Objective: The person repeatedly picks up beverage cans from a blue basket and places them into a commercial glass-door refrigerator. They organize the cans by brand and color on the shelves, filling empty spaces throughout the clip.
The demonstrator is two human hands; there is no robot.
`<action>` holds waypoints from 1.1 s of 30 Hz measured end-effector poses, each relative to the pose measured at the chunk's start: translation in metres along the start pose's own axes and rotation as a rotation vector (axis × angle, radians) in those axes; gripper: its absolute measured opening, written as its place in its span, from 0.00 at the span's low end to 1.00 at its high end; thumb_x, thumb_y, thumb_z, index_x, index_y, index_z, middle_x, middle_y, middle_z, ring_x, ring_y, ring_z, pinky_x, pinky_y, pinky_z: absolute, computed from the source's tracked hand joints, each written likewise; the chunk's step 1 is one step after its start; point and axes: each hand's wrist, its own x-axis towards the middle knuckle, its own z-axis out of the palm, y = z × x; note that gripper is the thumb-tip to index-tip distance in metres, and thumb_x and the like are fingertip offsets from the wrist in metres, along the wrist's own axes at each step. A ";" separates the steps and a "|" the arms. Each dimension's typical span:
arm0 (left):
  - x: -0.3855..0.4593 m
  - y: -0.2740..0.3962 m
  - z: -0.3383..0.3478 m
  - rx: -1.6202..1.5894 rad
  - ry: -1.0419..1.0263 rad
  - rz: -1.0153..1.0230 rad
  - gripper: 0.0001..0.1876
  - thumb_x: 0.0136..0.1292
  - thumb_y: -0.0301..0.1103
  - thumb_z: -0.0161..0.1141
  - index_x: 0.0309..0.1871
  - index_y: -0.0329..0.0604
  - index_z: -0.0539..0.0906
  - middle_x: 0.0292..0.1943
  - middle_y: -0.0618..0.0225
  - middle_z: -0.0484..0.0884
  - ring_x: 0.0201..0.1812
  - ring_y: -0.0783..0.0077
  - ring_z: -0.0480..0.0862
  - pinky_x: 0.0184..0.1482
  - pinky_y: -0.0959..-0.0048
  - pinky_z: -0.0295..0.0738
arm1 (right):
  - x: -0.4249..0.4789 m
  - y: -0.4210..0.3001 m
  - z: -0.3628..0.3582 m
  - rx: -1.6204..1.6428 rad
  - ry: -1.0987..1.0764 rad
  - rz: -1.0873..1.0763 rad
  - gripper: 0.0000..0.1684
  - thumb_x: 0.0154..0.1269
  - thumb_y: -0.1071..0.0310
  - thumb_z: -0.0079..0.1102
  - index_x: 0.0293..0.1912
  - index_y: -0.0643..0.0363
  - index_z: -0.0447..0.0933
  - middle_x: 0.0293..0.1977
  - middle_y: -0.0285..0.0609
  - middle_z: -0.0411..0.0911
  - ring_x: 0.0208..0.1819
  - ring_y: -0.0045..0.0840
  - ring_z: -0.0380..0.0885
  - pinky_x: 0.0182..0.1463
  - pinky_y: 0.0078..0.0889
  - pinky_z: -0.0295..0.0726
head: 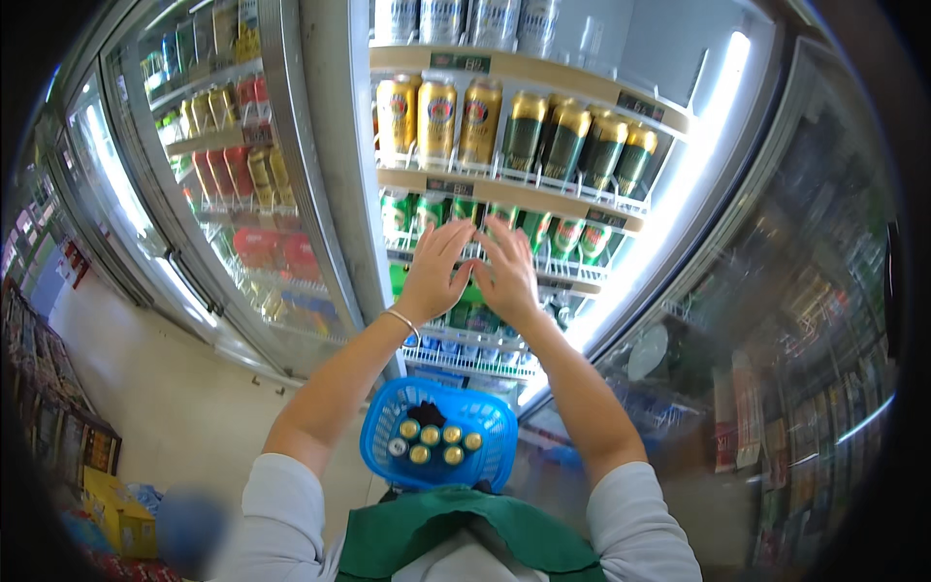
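Note:
My left hand [435, 276] and my right hand [508, 275] are raised side by side in front of an open drinks refrigerator. Their thumbs nearly meet, and the fingers of both point towards a row of green cans [566, 238]. I see nothing held in either hand; whether the fingertips touch the cans cannot be told. On the shelf above stand tall gold beer cans [438, 120] and dark green cans with gold tops [567, 142]. Below my hands, a blue plastic basket [372, 429] holds several gold-topped cans [430, 436], one silver-topped can [397, 447] and a black item [427, 413].
A glass door [734, 320] swings open at the right, reflecting shelves. To the left, a metal door frame [309, 167] borders another refrigerator stocked with cans. Blue cans [469, 351] fill a low wire shelf. A yellow carton [118, 509] stands on the floor at lower left.

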 end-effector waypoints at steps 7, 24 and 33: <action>-0.227 -0.013 0.032 -0.214 -0.221 -0.489 0.24 0.68 0.28 0.60 0.67 0.39 0.76 0.61 0.51 0.82 0.62 0.47 0.80 0.64 0.58 0.75 | -0.186 -0.042 0.110 0.247 -0.325 0.239 0.28 0.64 0.64 0.67 0.63 0.57 0.76 0.67 0.51 0.73 0.67 0.49 0.71 0.71 0.51 0.69; -0.550 0.006 0.076 -0.263 -0.227 -1.507 0.26 0.74 0.42 0.58 0.69 0.37 0.75 0.66 0.46 0.79 0.67 0.48 0.78 0.68 0.60 0.72 | -0.416 -0.148 0.227 0.150 -1.109 0.263 0.34 0.66 0.61 0.65 0.71 0.51 0.69 0.72 0.45 0.67 0.78 0.38 0.57 0.82 0.57 0.50; -0.549 0.010 0.077 -0.383 -0.021 -1.680 0.32 0.76 0.52 0.55 0.71 0.34 0.73 0.69 0.44 0.76 0.71 0.49 0.75 0.71 0.63 0.68 | -0.437 -0.161 0.302 -0.143 -1.304 -0.051 0.30 0.70 0.62 0.56 0.70 0.50 0.71 0.61 0.40 0.75 0.76 0.37 0.59 0.82 0.67 0.38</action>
